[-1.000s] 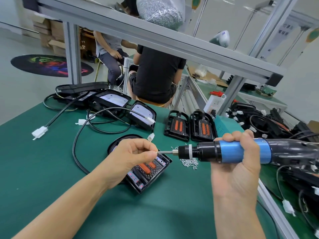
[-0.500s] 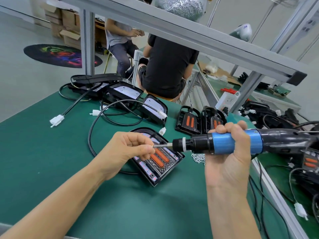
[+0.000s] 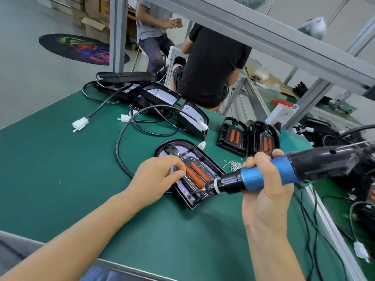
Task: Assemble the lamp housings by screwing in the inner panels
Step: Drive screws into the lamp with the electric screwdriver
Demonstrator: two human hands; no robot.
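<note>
While the lamp housing point(image 3: 190, 171) lies flat on the green table point(image 3: 60, 169), mid-table, its long axis runs diagonally: rounded end far-left, square end near-right. Left to right, we see our left hand point(image 3: 154, 177), grip curled, fingertips pressing on the housing's left edge beside the two orange strips of the inner panel point(image 3: 197, 175). Next, the electric screwdriver point(image 3: 263, 175), long axis near horizontal, bit pointing left and slightly down into the housing's near-right corner. Our right hand point(image 3: 263, 191) has its grip wrapped round the blue barrel. Behind: one small screw pile point(image 3: 234, 165), two more open housings point(image 3: 247, 138) side by side.
</note>
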